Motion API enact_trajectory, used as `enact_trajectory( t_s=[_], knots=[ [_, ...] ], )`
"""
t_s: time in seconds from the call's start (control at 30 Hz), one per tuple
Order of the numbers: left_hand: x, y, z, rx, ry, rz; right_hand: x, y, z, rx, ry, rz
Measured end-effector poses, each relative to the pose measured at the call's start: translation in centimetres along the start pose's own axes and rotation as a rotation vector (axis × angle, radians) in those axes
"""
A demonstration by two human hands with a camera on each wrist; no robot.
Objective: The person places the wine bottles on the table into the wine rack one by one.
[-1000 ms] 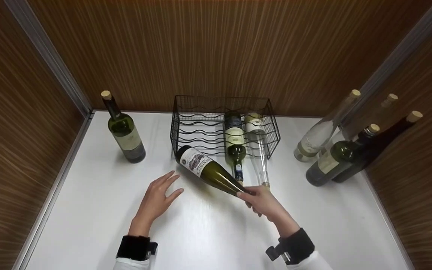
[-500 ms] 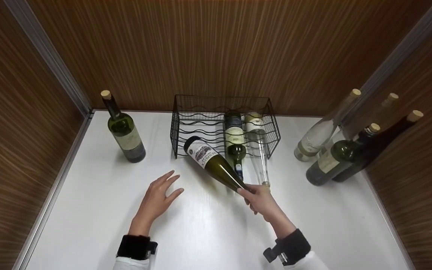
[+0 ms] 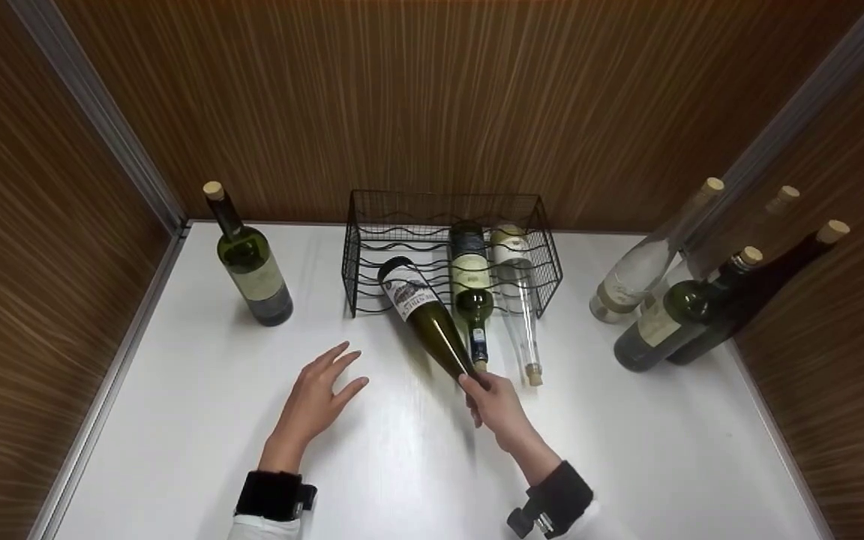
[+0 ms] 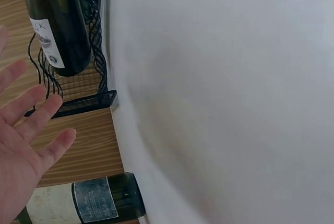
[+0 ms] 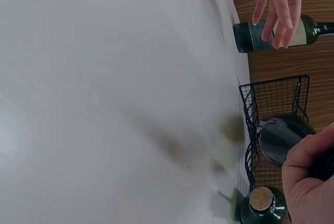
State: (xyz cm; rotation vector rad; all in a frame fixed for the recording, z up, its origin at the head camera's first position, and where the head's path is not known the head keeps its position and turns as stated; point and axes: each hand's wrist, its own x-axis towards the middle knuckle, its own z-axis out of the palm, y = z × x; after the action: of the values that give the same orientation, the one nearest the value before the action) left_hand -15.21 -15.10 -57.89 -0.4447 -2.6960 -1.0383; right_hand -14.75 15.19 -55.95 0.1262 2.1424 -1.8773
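My right hand (image 3: pixel 498 409) grips the neck of a green wine bottle (image 3: pixel 436 334), its base pointing away from me. The bottle's base and white label overlap the front of a black wire wine rack (image 3: pixel 379 300) in the head view. Inside the rack lie a green bottle (image 3: pixel 471 281) and a clear bottle (image 3: pixel 514 270), necks toward me. Held over the table at the left front, my left hand (image 3: pixel 314 394) has its fingers spread and nothing in them. From the left wrist, the gripped bottle (image 4: pixel 57 25) shows at the rack's opening.
A corked green bottle (image 3: pixel 256 277) stands upright on the white table (image 3: pixel 177 420) at the left. Several corked bottles stand grouped at the right, among them a frosted bottle (image 3: pixel 631 277) and a green bottle (image 3: pixel 661 322). Wood-grain panels (image 3: pixel 432 97) enclose the back and sides.
The bottle in my right hand has moved right and farther back, its base now over the rack's front. It has turned more in line with the rack. My left hand has stayed put.
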Motion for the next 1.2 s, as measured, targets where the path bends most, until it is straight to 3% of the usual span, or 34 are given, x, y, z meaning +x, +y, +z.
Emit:
enact_trajectory(
  t_s=[0.67,0.97,1.2],
  knots=[
    [0.2,0.4,1.1,-0.052,-0.010,0.009,1.9,0.6,4.6,0.126,0.050,-0.040],
    [0.9,1.3,2.5,-0.069,-0.052,-0.008,0.5,-2.5,5.9,0.181,0.090,-0.028],
    [1.3,1.9,3.1,-0.093,-0.065,-0.029,2.6,-0.5,6.4,0.161,0.130,-0.041]
  ],
)
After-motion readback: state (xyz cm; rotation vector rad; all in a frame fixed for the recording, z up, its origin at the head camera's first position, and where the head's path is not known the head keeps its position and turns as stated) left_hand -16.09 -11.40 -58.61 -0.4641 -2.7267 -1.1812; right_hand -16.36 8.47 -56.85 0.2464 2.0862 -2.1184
